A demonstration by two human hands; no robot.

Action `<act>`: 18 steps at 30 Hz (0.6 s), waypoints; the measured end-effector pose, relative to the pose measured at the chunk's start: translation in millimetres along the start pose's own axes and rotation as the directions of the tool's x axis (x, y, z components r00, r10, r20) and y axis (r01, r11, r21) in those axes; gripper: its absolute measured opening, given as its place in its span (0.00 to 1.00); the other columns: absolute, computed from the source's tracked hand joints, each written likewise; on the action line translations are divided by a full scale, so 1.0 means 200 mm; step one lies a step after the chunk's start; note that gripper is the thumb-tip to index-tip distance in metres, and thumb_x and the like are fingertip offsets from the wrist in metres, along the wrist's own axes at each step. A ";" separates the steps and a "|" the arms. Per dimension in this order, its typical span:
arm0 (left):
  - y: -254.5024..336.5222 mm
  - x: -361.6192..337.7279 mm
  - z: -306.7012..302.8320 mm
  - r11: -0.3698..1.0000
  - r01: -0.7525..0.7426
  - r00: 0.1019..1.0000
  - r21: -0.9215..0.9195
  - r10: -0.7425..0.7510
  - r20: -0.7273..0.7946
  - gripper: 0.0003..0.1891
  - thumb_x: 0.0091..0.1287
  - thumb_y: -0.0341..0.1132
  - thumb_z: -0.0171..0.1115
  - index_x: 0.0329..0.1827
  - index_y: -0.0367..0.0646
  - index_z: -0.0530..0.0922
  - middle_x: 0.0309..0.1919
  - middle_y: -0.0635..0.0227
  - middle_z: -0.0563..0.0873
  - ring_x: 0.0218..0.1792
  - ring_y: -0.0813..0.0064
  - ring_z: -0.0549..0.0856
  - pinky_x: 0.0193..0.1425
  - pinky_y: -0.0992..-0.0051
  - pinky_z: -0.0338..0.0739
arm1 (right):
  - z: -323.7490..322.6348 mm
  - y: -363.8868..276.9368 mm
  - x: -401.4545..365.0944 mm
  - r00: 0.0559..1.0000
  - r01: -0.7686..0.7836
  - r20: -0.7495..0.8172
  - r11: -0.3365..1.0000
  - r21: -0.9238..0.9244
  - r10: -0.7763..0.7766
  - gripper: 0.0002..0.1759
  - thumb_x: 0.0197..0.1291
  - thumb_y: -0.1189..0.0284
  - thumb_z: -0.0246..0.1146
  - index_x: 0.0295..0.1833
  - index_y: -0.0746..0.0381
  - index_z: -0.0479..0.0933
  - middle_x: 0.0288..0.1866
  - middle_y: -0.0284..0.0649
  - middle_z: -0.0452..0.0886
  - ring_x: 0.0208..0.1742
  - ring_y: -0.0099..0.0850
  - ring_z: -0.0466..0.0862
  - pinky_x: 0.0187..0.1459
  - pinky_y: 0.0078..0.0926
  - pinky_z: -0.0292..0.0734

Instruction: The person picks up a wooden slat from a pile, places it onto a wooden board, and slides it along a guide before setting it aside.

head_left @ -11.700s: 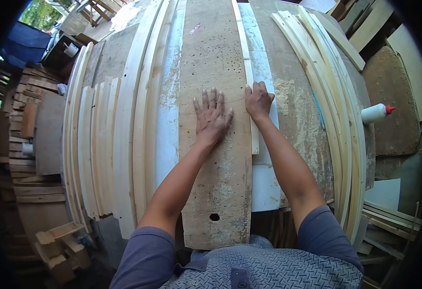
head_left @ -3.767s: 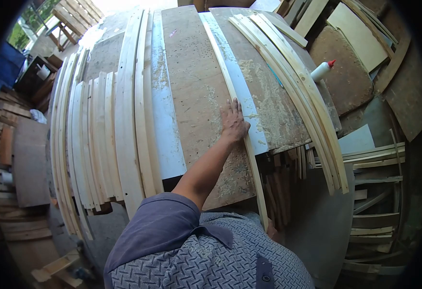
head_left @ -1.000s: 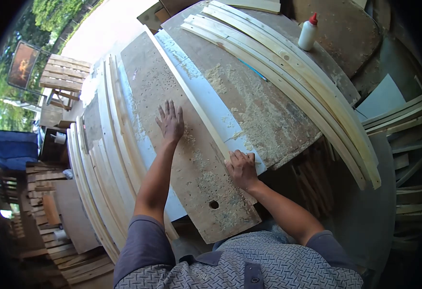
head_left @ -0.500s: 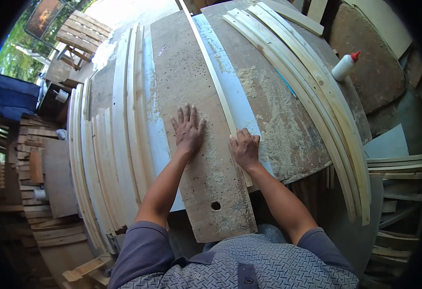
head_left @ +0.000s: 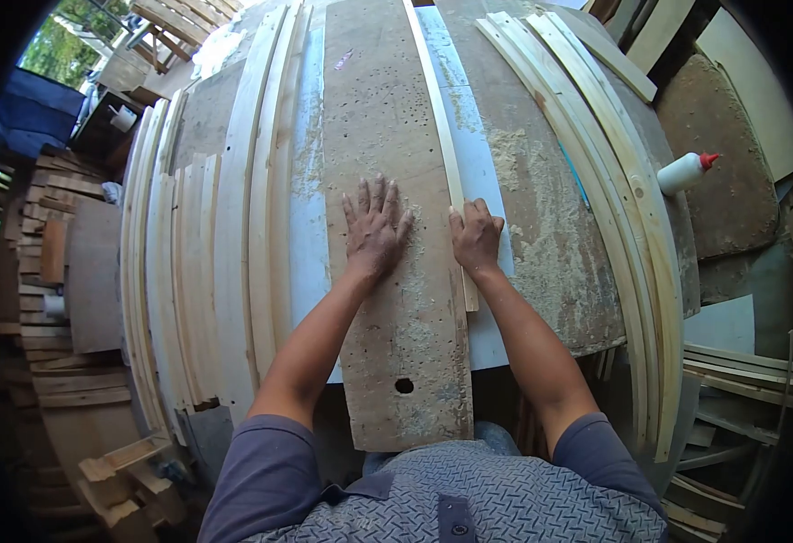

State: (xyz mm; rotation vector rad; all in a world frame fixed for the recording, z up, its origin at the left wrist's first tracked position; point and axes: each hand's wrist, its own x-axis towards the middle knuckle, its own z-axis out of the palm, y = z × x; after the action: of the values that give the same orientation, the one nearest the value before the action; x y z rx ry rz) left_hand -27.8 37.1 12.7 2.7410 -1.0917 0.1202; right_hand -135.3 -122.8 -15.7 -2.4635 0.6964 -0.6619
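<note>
A long brown board (head_left: 387, 335), dusty and pitted with small holes, runs away from me over a white-blue sheet (head_left: 484, 339). My left hand (head_left: 378, 226) lies flat on it, fingers spread and holding nothing. Along the board's right edge stretches a thin pale wooden strip (head_left: 445, 136). My right hand (head_left: 478, 237) has its fingers curled round this strip, lower down near its close end. Sawdust is scattered over the board and to its right.
Pale wood strips (head_left: 233, 217) lie on the left, curved ones (head_left: 636, 195) on the right. Beyond these stands a white bottle with a red cap (head_left: 683, 173). A blue pencil-like stick (head_left: 574, 177) rests beside the curved strips. Stacked wood (head_left: 80, 371) fills the far left.
The view has shifted, so the board and strips appear further left or right and more upright. My left hand stays flat on the board, and my right hand still grips the strip.
</note>
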 end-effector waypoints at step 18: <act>-0.01 0.01 -0.01 1.000 0.001 1.000 0.001 -0.001 -0.008 0.35 0.76 0.55 0.43 0.80 0.46 0.57 0.82 0.58 0.53 0.82 0.54 0.45 0.82 0.46 0.28 | 0.17 0.00 0.52 0.997 -0.047 0.064 0.995 -0.083 0.053 0.20 0.70 0.58 0.55 0.41 0.65 0.82 0.47 0.46 0.80 0.49 0.44 0.81 0.54 0.47 0.66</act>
State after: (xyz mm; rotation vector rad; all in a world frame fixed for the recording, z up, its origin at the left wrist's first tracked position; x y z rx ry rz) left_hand -25.0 36.4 15.4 2.7393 -1.0888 0.1321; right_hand -37.6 -172.4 -9.5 -2.5213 0.7711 -0.5406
